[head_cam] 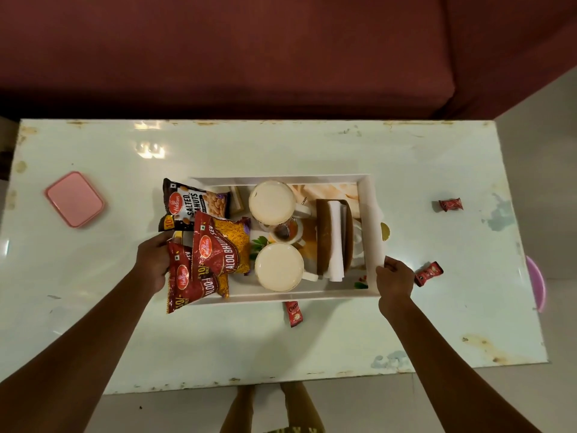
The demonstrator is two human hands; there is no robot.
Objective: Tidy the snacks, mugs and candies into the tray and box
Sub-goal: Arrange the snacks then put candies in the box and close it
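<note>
A white tray [370, 210] sits mid-table holding two white mugs [272, 203] [278, 267], a brown napkin holder [334, 239], a salted peanuts packet [195, 203] and two red aloo bhujia sev packets [218, 245] [187, 282]. My left hand [153, 260] grips the tray's left end beside the lower red packet. My right hand [394, 278] grips the tray's right front corner. Three red candies lie loose on the table: one [450, 204] at the far right, one [428, 272] next to my right hand, one [293, 313] at the tray's front edge.
A pink lid [75, 199] lies on the pale table [281, 345] at the left. A pink round object [537, 282] shows past the table's right edge. A dark red sofa [249, 51] runs behind the table. Bare feet stand at the front edge.
</note>
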